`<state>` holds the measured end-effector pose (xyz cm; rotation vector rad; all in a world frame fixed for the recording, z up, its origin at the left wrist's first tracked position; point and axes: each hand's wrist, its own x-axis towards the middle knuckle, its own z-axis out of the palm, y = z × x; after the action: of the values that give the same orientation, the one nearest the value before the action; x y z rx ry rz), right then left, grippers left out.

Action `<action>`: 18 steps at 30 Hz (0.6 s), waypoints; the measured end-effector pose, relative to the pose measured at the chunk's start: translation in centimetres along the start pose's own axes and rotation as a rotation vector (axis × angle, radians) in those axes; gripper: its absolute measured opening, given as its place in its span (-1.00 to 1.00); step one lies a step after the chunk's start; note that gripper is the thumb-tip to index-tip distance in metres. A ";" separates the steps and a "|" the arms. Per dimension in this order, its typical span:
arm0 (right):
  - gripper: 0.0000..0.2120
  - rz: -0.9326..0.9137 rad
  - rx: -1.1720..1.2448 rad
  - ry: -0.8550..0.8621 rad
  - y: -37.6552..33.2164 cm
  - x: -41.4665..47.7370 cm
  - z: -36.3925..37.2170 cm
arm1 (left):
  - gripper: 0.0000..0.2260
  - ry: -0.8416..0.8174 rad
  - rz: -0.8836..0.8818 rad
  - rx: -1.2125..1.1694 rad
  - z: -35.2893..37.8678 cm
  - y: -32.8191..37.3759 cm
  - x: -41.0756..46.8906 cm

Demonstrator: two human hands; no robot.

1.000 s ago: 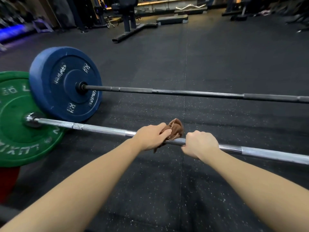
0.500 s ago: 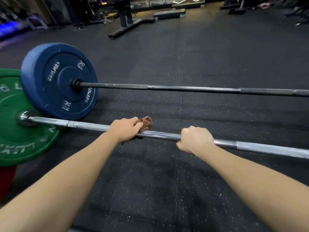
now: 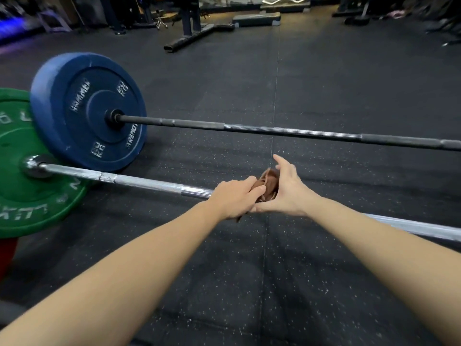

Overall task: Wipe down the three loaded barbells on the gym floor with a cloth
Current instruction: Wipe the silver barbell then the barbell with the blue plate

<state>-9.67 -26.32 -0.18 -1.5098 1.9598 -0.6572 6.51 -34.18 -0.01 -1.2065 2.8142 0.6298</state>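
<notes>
One head-worn wide-angle camera, facing forward and down, close above the silver bar, which crosses the frame from left to lower right. Beyond that bar: black bar; far beyond, at the top edge, a bench frame.

Brown cloth sits bunched over silver barbell; black barbell lies beyond

Dim light leaves the rubber floor dark, with a blue glow at its far left corner, soft glare on the chrome bar, and wide-angle bending and blur at the edges.
</notes>
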 end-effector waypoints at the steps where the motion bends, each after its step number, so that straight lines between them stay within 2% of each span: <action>1: 0.40 -0.021 0.014 -0.050 -0.2 0.4 0.0 | -0.64 -0.011 -0.009 -0.049 0.0 0.0 -0.1; 3: 0.25 -0.043 -0.039 -0.123 -0.3 0.7 0.4 | -0.69 0.012 -0.096 -0.355 -0.2 -0.3 -0.3; 5: -0.12 -0.046 -0.052 -0.071 -0.1 0.8 0.6 | -0.79 0.061 -0.207 -0.657 -0.8 -0.8 -0.1; 6: -0.29 -0.042 -0.021 -0.033 0.1 0.8 0.5 | -0.80 0.092 -0.201 -0.734 -1.0 -1.2 0.2; 8: -0.44 -0.048 0.024 -0.005 0.5 1.0 0.2 | -0.85 0.126 -0.181 -0.752 -1.2 -1.9 0.8; 9: -0.47 -0.055 0.026 0.005 0.6 1.1 0.1 | -0.88 0.144 -0.188 -0.660 -1.2 -2.3 0.9; 10: -0.48 -0.063 0.016 0.017 0.7 1.1 -0.2 | -0.86 0.144 -0.179 -0.456 -1.1 -2.9 0.9; 13: -0.51 -0.058 -0.084 0.032 1.1 1.0 -1.6 | -0.64 0.135 -0.108 0.328 -0.1 -3.6 0.0; 14: -0.52 -0.041 -0.131 0.017 1.5 0.7 -2.4 | -0.61 0.121 -0.103 0.412 0.0 -3.5 -0.2; 18: -0.51 0.003 -0.187 -0.076 4.1 -1.9 -7.1 | -0.51 0.030 -0.170 0.380 -0.1 -3.0 0.1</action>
<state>-17.05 -23.28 2.32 -1.6166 2.0106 -0.4180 8.55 -36.16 -1.04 -1.3570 2.6445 0.0620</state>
